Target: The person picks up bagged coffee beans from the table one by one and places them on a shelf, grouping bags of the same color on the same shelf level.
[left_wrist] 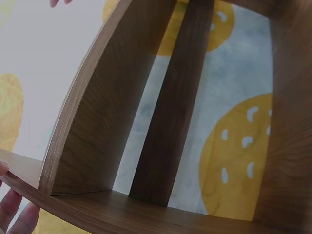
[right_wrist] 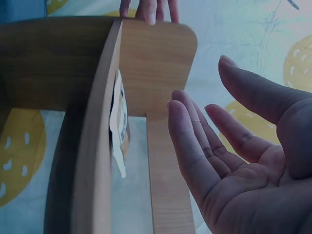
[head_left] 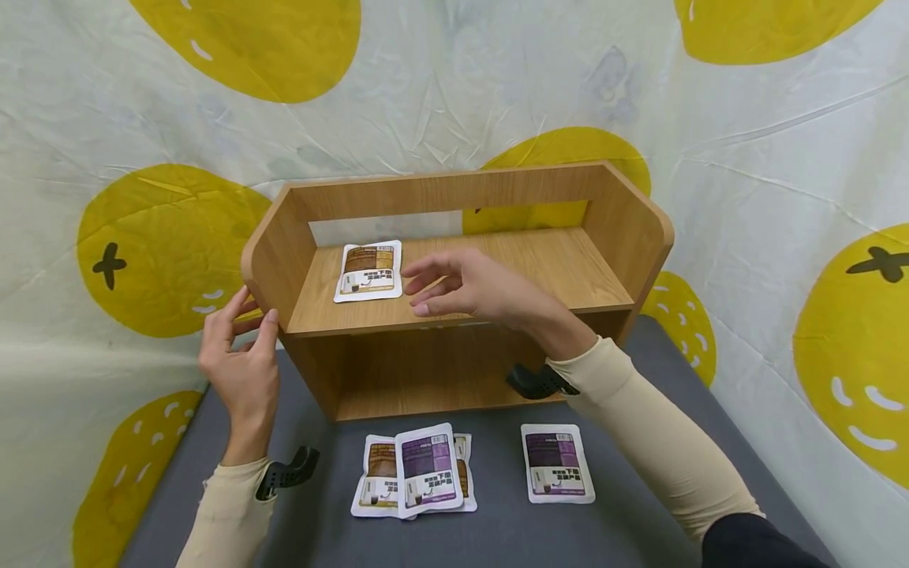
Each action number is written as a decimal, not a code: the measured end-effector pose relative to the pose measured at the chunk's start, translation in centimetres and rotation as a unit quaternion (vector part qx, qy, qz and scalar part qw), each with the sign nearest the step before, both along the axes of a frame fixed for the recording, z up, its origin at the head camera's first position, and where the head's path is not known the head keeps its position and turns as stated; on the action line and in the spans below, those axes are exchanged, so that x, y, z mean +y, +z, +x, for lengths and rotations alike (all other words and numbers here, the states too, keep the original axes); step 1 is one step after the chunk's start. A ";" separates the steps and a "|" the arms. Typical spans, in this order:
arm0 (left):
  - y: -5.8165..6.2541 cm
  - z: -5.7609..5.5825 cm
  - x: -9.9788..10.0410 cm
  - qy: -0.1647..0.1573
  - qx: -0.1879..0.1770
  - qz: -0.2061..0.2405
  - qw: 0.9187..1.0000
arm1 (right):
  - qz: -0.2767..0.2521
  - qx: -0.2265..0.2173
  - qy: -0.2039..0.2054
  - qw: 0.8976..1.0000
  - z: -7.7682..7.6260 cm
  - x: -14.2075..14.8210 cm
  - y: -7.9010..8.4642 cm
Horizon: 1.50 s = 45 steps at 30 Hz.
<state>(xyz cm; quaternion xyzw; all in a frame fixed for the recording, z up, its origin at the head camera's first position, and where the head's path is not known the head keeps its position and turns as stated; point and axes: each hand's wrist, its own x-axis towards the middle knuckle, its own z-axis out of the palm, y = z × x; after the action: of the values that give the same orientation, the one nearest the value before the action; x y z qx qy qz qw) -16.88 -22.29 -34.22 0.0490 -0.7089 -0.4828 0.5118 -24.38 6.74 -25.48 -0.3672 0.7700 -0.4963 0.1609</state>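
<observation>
On the upper board of a wooden shelf [head_left: 454, 315], toward its left end, lies a white-edged pouch [head_left: 368, 272] with a brown and yellow label. My right hand [head_left: 483, 288] hovers just right of that pouch, holding nothing. In the right wrist view the right hand [right_wrist: 243, 151] has its fingers loosely bent and the thumb apart. My left hand [head_left: 243, 363] touches the shelf's left side panel with its fingertips. In the left wrist view only a few fingers [left_wrist: 24, 219] of it show at the panel's edge.
In front of the shelf, a purple-labelled pouch [head_left: 429, 467] overlaps brown-labelled pouches [head_left: 379, 477]. Another purple pouch [head_left: 557, 464] lies apart to the right on the grey table [head_left: 497, 536]. Behind hangs a white curtain [head_left: 454, 87] with yellow fruit prints.
</observation>
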 end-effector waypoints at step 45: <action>-1.8 -1.3 -1.8 -0.007 -0.003 -0.006 1.000 | -0.025 -0.123 -0.026 0.992 3.8 5.5 -17.5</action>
<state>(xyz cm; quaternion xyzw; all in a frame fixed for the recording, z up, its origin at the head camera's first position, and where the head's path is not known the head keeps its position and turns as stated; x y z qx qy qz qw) -18.16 -24.05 -35.99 0.0424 -0.7137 -0.4817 0.5068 -20.59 12.27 -42.98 -0.2869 0.7410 -0.5609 0.2323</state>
